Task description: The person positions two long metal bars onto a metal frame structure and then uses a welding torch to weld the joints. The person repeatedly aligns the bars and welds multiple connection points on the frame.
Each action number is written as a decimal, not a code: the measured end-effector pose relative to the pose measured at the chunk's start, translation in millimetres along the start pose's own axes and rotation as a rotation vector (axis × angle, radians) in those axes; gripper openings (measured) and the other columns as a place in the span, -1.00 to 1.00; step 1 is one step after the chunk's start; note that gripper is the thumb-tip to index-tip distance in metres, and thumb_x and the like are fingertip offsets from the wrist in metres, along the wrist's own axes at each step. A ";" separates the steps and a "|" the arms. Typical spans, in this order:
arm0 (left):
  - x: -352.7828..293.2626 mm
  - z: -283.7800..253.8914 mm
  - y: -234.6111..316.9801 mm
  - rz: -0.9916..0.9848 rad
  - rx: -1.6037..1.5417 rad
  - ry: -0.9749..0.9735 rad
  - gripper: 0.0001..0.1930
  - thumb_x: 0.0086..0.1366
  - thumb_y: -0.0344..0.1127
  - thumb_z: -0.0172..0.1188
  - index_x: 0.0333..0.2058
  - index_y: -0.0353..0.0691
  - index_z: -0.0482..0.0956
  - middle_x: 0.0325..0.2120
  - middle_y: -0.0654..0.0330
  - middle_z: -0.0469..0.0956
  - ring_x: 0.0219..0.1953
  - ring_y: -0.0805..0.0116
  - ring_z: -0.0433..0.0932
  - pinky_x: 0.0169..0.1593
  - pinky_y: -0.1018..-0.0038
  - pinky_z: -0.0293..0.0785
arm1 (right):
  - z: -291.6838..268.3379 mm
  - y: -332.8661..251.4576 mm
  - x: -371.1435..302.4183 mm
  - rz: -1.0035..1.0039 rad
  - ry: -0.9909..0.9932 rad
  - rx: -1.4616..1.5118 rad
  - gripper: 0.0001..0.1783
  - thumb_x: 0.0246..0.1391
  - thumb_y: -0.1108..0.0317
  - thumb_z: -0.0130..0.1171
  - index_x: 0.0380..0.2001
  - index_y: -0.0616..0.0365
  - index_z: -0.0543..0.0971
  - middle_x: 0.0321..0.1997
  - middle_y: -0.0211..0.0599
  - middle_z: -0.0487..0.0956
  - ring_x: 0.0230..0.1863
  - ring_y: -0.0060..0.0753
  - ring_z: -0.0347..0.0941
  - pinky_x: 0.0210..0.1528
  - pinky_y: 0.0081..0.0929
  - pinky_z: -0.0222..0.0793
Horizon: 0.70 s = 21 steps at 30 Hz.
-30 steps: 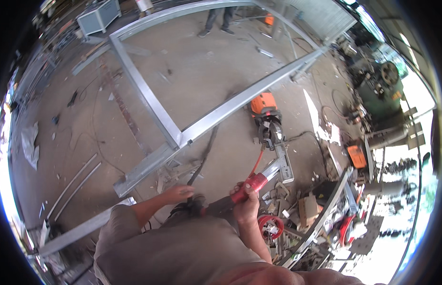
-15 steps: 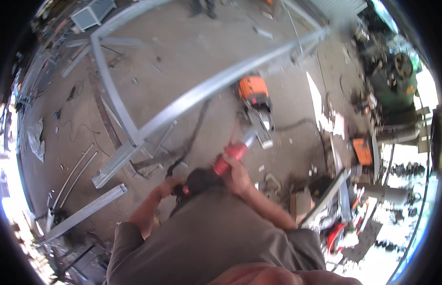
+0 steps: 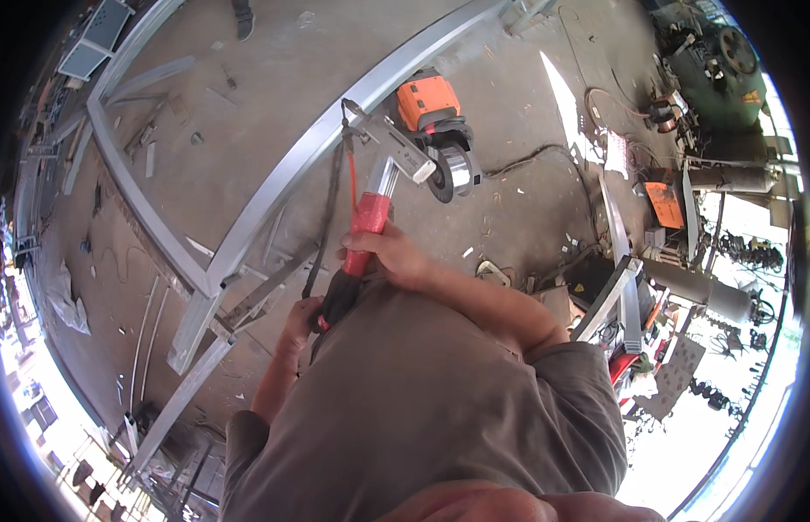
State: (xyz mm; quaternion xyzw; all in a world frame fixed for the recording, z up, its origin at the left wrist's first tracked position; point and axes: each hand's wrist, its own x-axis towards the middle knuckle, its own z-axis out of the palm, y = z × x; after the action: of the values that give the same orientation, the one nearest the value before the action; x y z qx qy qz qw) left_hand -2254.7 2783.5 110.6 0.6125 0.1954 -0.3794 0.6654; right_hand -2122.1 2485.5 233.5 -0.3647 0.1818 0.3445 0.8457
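Both hands closed on a red-and-black-handled metal clamping tool (image 3: 363,228), right hand (image 3: 396,259) mid-handle, left hand (image 3: 302,315) apparently at the butt, head raised over the grey steel frame rail (image 3: 274,187); next, seating it squarely.

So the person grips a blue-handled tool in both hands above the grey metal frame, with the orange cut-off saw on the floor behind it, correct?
Not quite: the head view shows the tool's handle is red with a black end, not blue. The rest holds: the right hand and left hand both grip it above the grey metal frame, the orange cut-off saw on the floor behind.
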 end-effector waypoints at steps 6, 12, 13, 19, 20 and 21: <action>33.3 -8.6 5.5 0.249 0.160 -0.058 -0.62 0.55 -0.09 0.04 -0.34 -0.16 0.70 -0.56 0.46 0.53 -0.58 0.69 0.40 -0.53 0.64 0.20 | -2.1 -29.0 20.4 0.021 0.051 0.009 -0.60 0.20 0.36 0.37 0.04 0.07 0.45 -0.04 -0.30 0.61 0.03 -0.22 0.64 0.04 -0.16 0.59; 71.2 -10.7 41.5 0.298 0.191 -0.170 -0.61 0.57 -0.08 0.01 -0.32 -0.18 0.68 -0.56 0.45 0.53 -0.58 0.70 0.39 -0.54 0.65 0.19 | -0.2 -70.9 44.4 0.007 0.027 -0.051 -0.59 0.20 0.38 0.34 0.06 0.09 0.45 -0.11 -0.28 0.63 0.00 -0.29 0.63 0.02 -0.19 0.59; 73.6 -9.6 43.5 0.295 0.191 -0.196 -0.62 0.57 -0.09 0.02 -0.31 -0.19 0.67 -0.55 0.45 0.53 -0.57 0.69 0.40 -0.53 0.63 0.21 | -0.2 -73.8 46.1 -0.030 0.018 -0.042 -0.59 0.20 0.39 0.34 0.06 0.10 0.44 -0.12 -0.27 0.63 -0.01 -0.30 0.63 0.01 -0.20 0.59; 87.1 -0.3 33.9 0.272 0.243 -0.119 -0.73 0.42 -0.13 0.24 -0.24 -0.25 0.65 -0.41 0.30 0.62 -0.41 0.52 0.55 -0.38 0.47 0.36 | -1.7 -88.8 69.4 -0.004 0.009 -0.086 -0.58 0.19 0.38 0.33 0.06 0.16 0.44 -0.12 -0.26 0.62 -0.03 -0.29 0.65 0.01 -0.28 0.58; 92.7 -2.3 35.5 0.257 0.285 -0.132 -0.73 0.39 -0.14 0.26 -0.22 -0.26 0.65 -0.39 0.26 0.63 -0.38 0.45 0.58 -0.35 0.44 0.40 | -3.0 -95.2 78.8 0.019 0.016 -0.068 -0.57 0.17 0.41 0.35 0.06 0.16 0.44 -0.14 -0.27 0.60 -0.07 -0.30 0.64 -0.02 -0.27 0.58; 99.8 -3.1 37.5 0.323 0.281 -0.134 -0.72 0.36 -0.14 0.28 -0.19 -0.27 0.65 -0.37 0.22 0.65 -0.35 0.38 0.62 -0.32 0.40 0.43 | -4.1 -101.4 87.4 0.042 0.022 -0.050 -0.55 0.15 0.44 0.37 0.06 0.16 0.44 -0.16 -0.28 0.59 -0.11 -0.32 0.64 -0.06 -0.27 0.58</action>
State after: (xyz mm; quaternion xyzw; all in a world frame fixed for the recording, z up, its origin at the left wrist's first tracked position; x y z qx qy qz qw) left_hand -2162.6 2758.6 62.7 0.6960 -0.0048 -0.3316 0.6369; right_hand -1989.0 2471.4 231.7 -0.3855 0.1900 0.3628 0.8268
